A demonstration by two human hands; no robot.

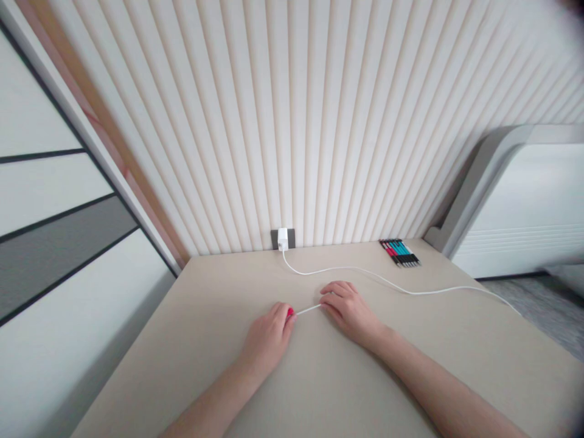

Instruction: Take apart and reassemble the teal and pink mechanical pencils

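The fingers of the left hand [267, 340] close together on a red tip [290, 312]. A short white cord [308, 309] leads to the right hand [347, 310], its fingers together at the cord's end. Behind them, a white charger cable [410, 292] crosses the worktop [228, 286] from a plug-in charger [283, 239] at the back edge. A row of pens [400, 252] lies near the back right corner.

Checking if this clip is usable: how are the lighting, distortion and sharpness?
Head view: soft, even light without harsh glare; wide-angle distortion slants the ribbed cream wall panels; the thin white cable stays sharp; the top-right corner smears dark and blurry.
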